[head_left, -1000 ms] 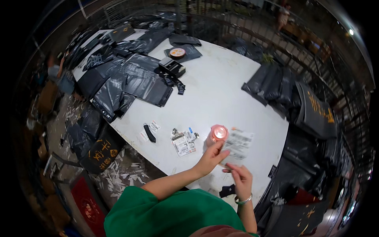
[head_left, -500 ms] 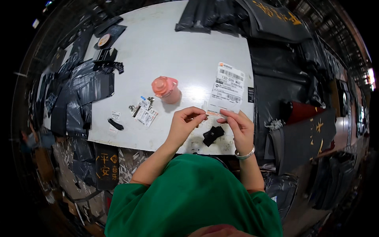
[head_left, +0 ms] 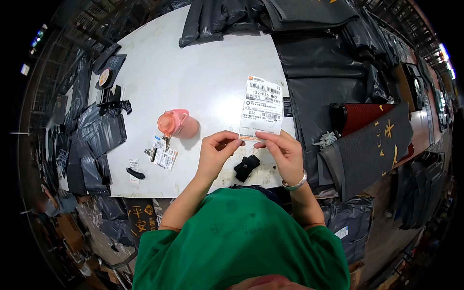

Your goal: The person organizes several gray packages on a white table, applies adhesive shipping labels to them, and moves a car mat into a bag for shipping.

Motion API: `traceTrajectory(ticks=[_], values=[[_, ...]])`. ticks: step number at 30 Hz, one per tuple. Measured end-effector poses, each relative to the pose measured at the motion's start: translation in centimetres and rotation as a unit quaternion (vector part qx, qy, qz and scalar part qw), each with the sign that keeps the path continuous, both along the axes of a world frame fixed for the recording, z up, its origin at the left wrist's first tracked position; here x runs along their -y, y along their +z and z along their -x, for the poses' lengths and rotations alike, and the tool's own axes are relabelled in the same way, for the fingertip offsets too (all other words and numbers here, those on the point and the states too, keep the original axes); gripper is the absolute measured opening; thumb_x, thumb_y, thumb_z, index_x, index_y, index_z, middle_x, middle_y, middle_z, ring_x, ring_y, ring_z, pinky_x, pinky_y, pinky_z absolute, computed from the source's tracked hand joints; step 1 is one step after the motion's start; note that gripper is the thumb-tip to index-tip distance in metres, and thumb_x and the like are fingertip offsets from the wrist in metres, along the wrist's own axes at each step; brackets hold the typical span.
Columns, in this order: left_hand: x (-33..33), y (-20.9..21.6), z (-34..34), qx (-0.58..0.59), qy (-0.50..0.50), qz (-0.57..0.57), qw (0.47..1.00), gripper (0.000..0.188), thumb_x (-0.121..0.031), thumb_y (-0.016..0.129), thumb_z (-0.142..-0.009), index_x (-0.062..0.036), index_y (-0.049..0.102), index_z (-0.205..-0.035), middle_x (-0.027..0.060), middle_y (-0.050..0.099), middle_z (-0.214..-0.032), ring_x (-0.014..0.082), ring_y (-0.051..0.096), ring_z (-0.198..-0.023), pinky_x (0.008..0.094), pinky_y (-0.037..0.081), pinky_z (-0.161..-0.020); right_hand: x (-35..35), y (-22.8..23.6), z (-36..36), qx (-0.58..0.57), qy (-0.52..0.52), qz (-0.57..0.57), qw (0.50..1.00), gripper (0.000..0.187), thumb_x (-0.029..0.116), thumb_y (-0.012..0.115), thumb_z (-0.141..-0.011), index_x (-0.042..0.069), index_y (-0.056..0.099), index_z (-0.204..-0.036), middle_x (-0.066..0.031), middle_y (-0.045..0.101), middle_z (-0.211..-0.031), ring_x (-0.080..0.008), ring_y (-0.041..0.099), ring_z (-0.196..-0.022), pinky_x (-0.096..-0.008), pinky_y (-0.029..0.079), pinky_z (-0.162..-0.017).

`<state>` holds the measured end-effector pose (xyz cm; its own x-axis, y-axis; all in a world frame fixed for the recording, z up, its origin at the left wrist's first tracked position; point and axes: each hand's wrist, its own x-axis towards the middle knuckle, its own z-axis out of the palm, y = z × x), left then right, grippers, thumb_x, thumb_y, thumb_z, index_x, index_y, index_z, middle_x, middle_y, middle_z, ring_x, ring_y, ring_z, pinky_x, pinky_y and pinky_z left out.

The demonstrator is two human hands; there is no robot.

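Note:
A white shipping label with barcodes stands up over the right part of the white table, its lower edge between my two hands. My left hand pinches its lower left corner with thumb and forefinger. My right hand, a silvery band at the wrist, has its thumb and fingers closed on the lower right edge. Just below the label lies a small black folded item, untouched by either hand. Left of my hands stands a pink bottle with a handled lid. Beside it lie clipped paper labels.
A black curved tool rests on another label at the table's near left. Black plastic-wrapped packages cover the left side. Black bags lie along the far edge. Rolled grey mats with yellow lettering sit at right.
The whole scene has shifted left in view as my head turned. Both hands keep hold of the label, which now faces me a little more squarely.

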<state>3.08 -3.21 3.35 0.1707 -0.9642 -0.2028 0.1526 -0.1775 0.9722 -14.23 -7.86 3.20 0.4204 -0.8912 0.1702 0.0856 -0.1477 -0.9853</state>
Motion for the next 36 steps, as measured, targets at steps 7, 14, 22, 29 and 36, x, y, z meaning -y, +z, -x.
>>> traceTrajectory(ticks=[7,14,22,29,36], values=[[0.4,-0.2,0.6,-0.005,-0.008,-0.003,1.000,0.009,-0.007,0.058,-0.077,0.0008,0.061,-0.081,0.0042,0.062,-0.072,0.0034,0.044,-0.055,0.0170,0.033,-0.049,0.5,-0.7,0.6,0.013,0.007,-0.037,0.999,0.021,0.001,0.050,-0.081,0.003,0.061,-0.099,-0.0098,0.057,-0.085,-0.0122,0.055,-0.074,-0.0211,0.041,-0.061],[-0.2,-0.3,0.9,0.056,-0.044,0.060,0.996,0.006,-0.003,0.056,-0.075,-0.0008,0.052,-0.072,-0.0024,0.047,-0.063,0.0022,0.041,-0.057,0.0165,0.031,-0.050,-0.1,-0.3,-0.6,-0.160,-0.034,0.127,0.978,0.025,0.008,0.066,-0.068,0.007,0.063,-0.093,-0.0185,0.049,-0.115,-0.0290,0.048,-0.108,-0.0340,0.037,-0.090],[-2.3,-1.3,0.7,0.069,-0.013,0.049,0.996,0.004,0.002,0.052,-0.072,-0.0006,0.050,-0.071,-0.0030,0.046,-0.062,0.0017,0.039,-0.055,0.0161,0.032,-0.050,-2.7,-1.5,-3.1,-0.021,0.001,-0.053,0.998,0.017,0.001,0.060,-0.075,-0.002,0.061,-0.091,-0.0094,0.063,-0.087,-0.0132,0.060,-0.074,-0.0211,0.047,-0.063],[-5.9,-1.2,-2.2,-0.311,0.013,0.044,0.949,0.006,-0.012,0.049,-0.075,-0.0080,0.054,-0.076,-0.0007,0.049,-0.064,0.0046,0.043,-0.053,0.0185,0.034,-0.048,-0.9,-4.4,-3.3,0.234,0.045,-0.403,0.884,0.019,0.017,0.046,-0.088,0.000,0.056,-0.087,-0.0069,0.061,-0.082,-0.0109,0.058,-0.073,-0.0225,0.047,-0.070],[-20.9,-9.5,-16.1,-0.276,0.634,0.021,0.722,0.011,-0.016,0.050,-0.079,-0.0092,0.049,-0.070,-0.0032,0.042,-0.060,0.0081,0.034,-0.050,0.0223,0.031,-0.047,7.3,-14.2,7.9,0.395,-0.151,-0.424,0.801,0.020,0.017,0.048,-0.085,0.002,0.055,-0.097,-0.0101,0.059,-0.100,-0.0216,0.055,-0.094,-0.0361,0.044,-0.084]])
